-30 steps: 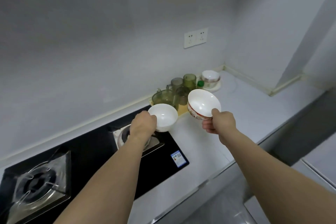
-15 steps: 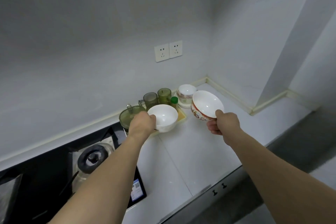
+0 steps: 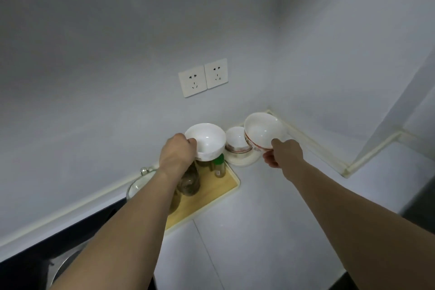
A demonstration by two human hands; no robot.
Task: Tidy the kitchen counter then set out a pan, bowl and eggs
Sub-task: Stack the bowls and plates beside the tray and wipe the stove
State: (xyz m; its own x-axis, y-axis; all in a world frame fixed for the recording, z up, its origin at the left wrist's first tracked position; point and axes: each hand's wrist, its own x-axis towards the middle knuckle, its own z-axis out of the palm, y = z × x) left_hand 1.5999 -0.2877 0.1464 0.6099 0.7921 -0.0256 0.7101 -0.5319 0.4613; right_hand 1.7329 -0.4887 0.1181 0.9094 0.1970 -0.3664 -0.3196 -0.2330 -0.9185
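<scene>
left hand (image 3: 176, 153) grips white bowl (image 3: 207, 141) | right hand (image 3: 283, 152) grips patterned bowl (image 3: 261, 130)

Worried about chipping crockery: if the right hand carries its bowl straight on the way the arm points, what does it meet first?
Probably the wall corner behind it. The right hand holds the patterned bowl beside and seemingly above the stacked bowl; depth is unclear.

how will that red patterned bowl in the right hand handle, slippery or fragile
The red patterned bowl looks like glazed ceramic, so probably rigid and breakable if knocked. Its glossy inside suggests a slick surface. The right hand pinches only its near rim while it tilts, so the grip may be prone to slipping.
</scene>
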